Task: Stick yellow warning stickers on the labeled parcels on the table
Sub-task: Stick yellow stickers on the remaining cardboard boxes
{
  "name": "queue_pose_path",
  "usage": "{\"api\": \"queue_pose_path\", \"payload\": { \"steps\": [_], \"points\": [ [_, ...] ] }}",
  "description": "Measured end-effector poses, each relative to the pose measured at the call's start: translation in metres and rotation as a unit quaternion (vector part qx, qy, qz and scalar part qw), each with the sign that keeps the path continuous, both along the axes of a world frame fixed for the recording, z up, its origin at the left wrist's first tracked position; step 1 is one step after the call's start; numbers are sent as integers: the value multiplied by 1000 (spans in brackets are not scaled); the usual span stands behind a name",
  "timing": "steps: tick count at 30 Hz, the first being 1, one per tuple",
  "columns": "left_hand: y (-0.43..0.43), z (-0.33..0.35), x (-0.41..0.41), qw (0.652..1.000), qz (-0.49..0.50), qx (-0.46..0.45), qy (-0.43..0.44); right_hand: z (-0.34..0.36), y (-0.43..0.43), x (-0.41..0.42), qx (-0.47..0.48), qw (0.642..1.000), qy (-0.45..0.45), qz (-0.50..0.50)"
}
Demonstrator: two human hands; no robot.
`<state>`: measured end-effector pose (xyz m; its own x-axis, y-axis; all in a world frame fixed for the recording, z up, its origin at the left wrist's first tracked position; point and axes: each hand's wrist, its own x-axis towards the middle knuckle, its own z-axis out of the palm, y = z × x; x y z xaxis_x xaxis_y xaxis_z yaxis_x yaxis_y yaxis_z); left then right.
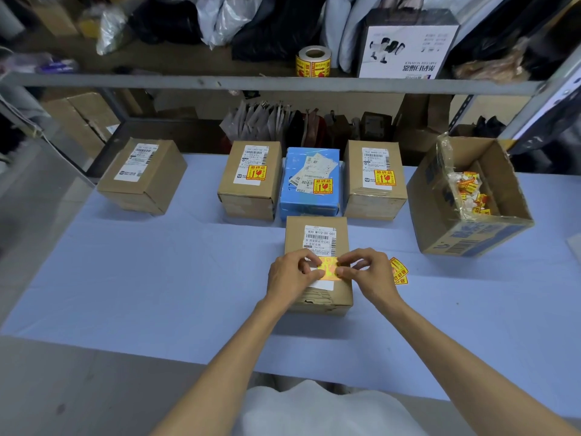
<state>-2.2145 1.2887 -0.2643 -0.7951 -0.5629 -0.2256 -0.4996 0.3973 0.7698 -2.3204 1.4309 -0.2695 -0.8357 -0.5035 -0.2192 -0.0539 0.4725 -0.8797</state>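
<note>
A brown labelled parcel [317,237] stands in front of me on the blue table [157,278]. Over its near end my left hand [290,275] and my right hand [367,273] both pinch a yellow warning sticker [328,267], one at each side; white backing paper shows under my left fingers. More yellow stickers [398,271] lie on the table just right of my right hand. Behind, two brown parcels [251,177] [374,180] and a blue parcel [309,180] carry yellow stickers. A brown parcel [143,174] at the far left has only a white label.
An open cardboard box [471,196] with crumpled sticker backings stands at the right. A roll of yellow stickers [313,62] sits on the shelf behind, next to a white product box [405,48] and bags. Bags and cartons fill the lower shelf.
</note>
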Motion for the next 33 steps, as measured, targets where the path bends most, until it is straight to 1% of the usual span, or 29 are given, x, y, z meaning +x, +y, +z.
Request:
{"api": "queue_pose_path", "payload": {
  "steps": [3,6,10,16,19,22,26,30,33],
  "points": [
    [-6,3,-1,1000,-17,19,-9,0,-2,1,6,1000,15,20],
    [-14,4,-6,999,-31,20,-32,-4,-2,-5,7,1000,-3,18],
    [-19,0,-6,999,-16,35,-15,-6,-4,-4,8,1000,0,-3],
    [-18,-4,-2,999,-39,3,-11,-10,-2,2,-5,1000,12,20],
    [-19,-4,-1,999,-33,9,-11,-10,-3,0,2,999,22,24],
    [-18,-4,0,1000,-20,17,-3,-10,-3,2,-1,1000,13,7],
    [-11,-1,-1,1000,-6,1,-13,-10,-4,4,-4,1000,17,7],
    [-16,0,-2,999,-25,16,-25,-8,-4,-3,9,1000,8,27],
    [-18,2,-4,999,-32,17,-28,-4,-5,-3,16,1000,13,2]
  ]
}}
